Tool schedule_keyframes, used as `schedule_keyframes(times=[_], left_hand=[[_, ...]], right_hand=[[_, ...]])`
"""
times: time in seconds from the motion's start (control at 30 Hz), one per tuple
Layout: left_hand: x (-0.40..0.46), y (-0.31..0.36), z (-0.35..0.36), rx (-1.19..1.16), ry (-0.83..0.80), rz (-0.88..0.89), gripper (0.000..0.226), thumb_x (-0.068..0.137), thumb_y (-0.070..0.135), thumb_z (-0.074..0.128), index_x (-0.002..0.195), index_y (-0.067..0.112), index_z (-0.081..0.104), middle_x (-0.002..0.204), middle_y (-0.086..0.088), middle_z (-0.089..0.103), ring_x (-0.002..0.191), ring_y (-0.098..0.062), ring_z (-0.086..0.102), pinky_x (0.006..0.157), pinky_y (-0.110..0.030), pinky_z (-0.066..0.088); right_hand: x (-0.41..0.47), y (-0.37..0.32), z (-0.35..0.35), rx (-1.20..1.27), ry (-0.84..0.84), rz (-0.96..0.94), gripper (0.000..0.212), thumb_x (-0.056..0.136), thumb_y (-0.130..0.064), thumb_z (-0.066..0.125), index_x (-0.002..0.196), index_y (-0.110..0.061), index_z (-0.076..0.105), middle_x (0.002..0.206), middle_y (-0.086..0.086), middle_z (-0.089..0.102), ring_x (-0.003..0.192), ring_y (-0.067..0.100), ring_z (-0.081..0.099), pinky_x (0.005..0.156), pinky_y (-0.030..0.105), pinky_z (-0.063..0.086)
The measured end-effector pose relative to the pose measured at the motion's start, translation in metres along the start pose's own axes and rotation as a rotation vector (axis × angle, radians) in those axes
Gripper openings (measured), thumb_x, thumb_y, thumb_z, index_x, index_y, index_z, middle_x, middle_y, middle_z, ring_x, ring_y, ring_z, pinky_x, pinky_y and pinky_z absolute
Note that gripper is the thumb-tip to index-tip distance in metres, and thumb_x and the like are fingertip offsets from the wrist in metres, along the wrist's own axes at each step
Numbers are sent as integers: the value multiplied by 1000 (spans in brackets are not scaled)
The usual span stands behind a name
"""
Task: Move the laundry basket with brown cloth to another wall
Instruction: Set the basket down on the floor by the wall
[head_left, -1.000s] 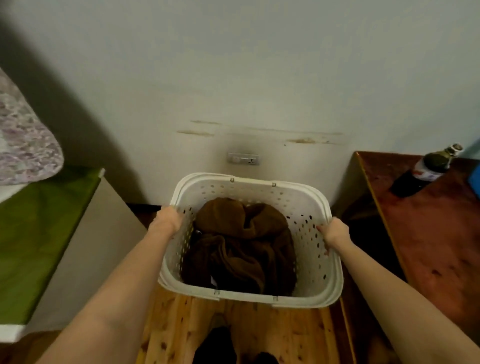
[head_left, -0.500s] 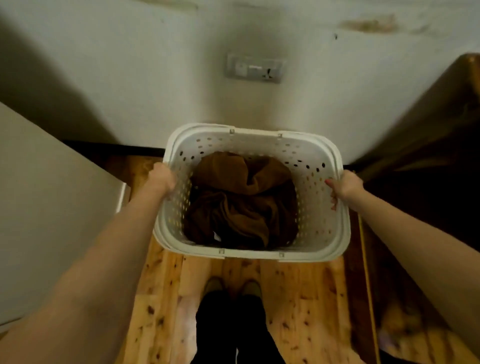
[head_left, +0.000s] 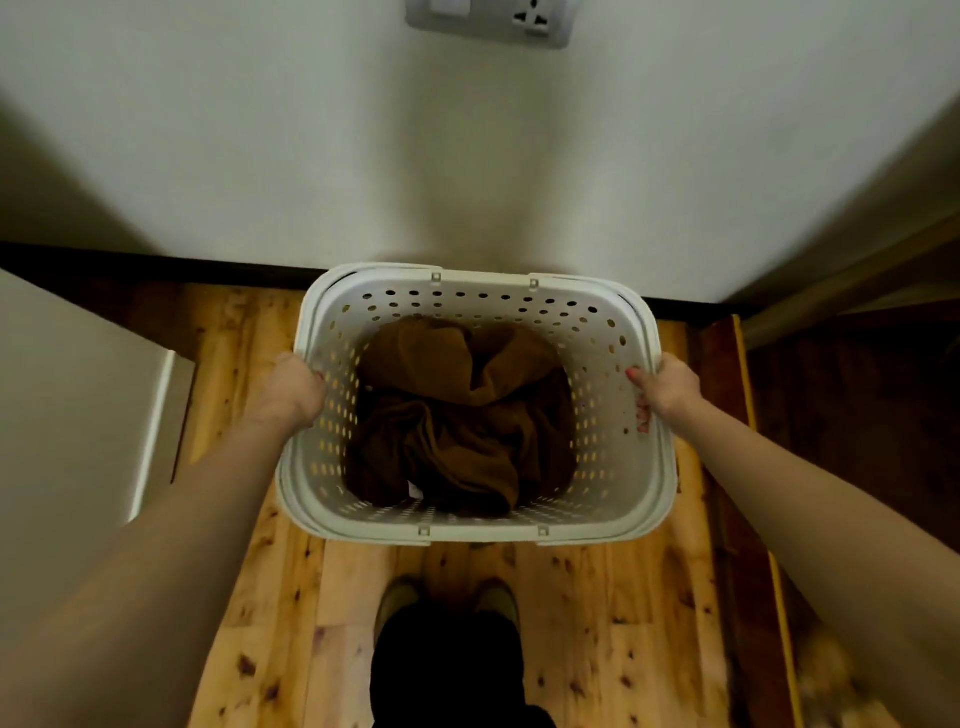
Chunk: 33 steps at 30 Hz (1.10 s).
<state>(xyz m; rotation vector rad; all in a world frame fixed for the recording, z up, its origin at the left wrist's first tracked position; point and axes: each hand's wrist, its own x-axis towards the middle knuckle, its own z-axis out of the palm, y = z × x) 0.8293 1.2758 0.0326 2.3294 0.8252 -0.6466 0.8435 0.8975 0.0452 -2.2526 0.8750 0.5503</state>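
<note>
Lighting: dim, warm indoor light. Brightest area: the pale wall (head_left: 322, 156) at upper centre; the wooden floor (head_left: 322, 597) shows a warm orange cast. Shadows: a soft vertical band on the wall above the laundry basket (head_left: 647, 467); dark wedges at both upper corners; right edge nearly black. Distortion: strong wide-angle bending, skirting line curved. Blur: smeared patch at lower right; forearms soft at the bottom edge.

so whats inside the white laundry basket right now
A crumpled brown cloth fills the laundry basket, with a small pale scrap at its near edge. Anything beneath the cloth is covered.
</note>
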Motion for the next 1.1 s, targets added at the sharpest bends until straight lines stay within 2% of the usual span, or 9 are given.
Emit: schedule_keyframes(times=[0.07,0.17,0.33,0.43,0.57,0.8,1.0,1.03,1.1], left_hand=[[4,-1,3,-13,-5,-2,41,98,15,43,125,-15,45,118,-38,60,106,-50,61,88,-56,54],[13,-6,10,-49,-12,-33,45,97,18,43,126,-17,45,122,-39,57,111,-51,59,93,-54,51],[21,-6,17,-47,-48,-72,53,99,27,43,131,-15,39,126,-36,55,110,-50,59,90,-51,53],[24,-6,22,-41,-52,-76,54,98,29,43,134,-10,34,130,-35,53,116,-50,56,97,-52,48],[29,-13,30,-23,-40,-109,56,98,31,44,133,-12,39,130,-33,56,118,-48,56,101,-48,45],[36,-22,41,-51,-40,-108,55,97,29,48,133,-9,32,128,-35,55,115,-48,57,98,-54,47],[44,-12,39,-12,-50,-108,54,96,30,50,131,-10,40,125,-32,59,113,-47,58,95,-49,47],[40,-8,38,11,-51,-123,56,96,30,51,132,-10,38,128,-32,56,117,-47,55,97,-49,44],[31,-2,35,140,10,-119,62,94,34,52,137,-7,33,138,-31,46,128,-45,45,103,-50,39]], right_hand=[[-1,2,1,25,-18,18,32,95,-22,54,120,-2,51,94,15,65,70,27,60,44,24,35],[3,6,4,76,-75,20,26,96,-22,52,113,-3,51,68,9,56,53,24,56,44,28,42],[14,11,14,135,-94,34,14,97,-19,50,104,-8,47,66,12,52,47,23,50,48,36,48],[19,14,20,176,-114,41,12,97,-18,50,103,-8,45,65,13,49,47,24,48,48,37,47],[23,18,28,228,-130,39,11,98,-16,49,101,-8,43,61,11,46,45,24,45,42,32,44],[30,18,39,288,-154,66,10,98,-14,50,102,-6,45,62,12,46,48,24,45,48,35,42],[41,17,40,271,-162,89,16,98,-10,48,112,-4,47,65,14,48,51,25,47,51,36,42],[39,15,39,228,-163,96,22,97,-11,49,118,-1,47,71,17,52,55,26,49,53,36,43],[39,12,40,56,-111,66,40,95,-20,54,127,2,45,102,23,61,79,32,59,66,39,47]])
